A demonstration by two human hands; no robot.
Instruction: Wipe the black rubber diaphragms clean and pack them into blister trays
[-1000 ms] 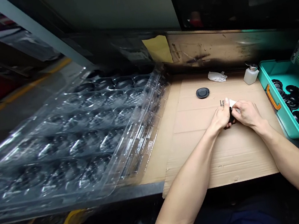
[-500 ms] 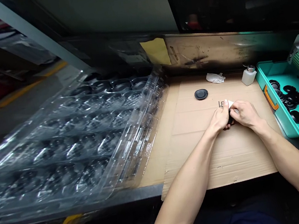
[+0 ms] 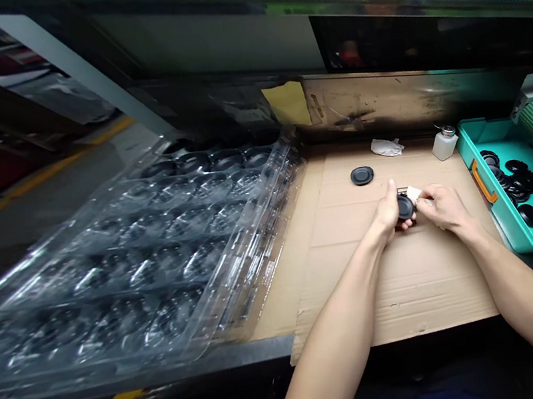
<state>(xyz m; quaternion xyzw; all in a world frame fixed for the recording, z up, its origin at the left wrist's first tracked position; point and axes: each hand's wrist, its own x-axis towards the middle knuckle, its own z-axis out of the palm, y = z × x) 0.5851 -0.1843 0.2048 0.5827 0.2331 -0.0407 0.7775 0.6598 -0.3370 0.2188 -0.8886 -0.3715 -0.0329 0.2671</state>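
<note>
My left hand [image 3: 389, 212] is closed around a round black disc-shaped part [image 3: 404, 206], its thumb pointing up and its fingertips showing below the rim. Just to the right, my right hand [image 3: 442, 205] pinches a small white cloth or wipe [image 3: 414, 193] beside the disc's edge. Whether the wipe touches the disc I cannot tell. Another black disc [image 3: 362, 175] lies flat on the cardboard [image 3: 358, 266] beyond my left hand. A crumpled white wipe [image 3: 387, 147] lies farther back.
A small white pump bottle [image 3: 444, 143] stands at the back right. Right of it, a teal bin [image 3: 526, 239] with an orange handle holds several black discs. Stacked clear plastic trays [image 3: 239, 284] fill the left side. A shelf [image 3: 265, 1] crosses above.
My right hand has drawn slightly right, away from the disc, with the white wipe. The disc's face now shows in my left hand. The camera has tilted up a little.
</note>
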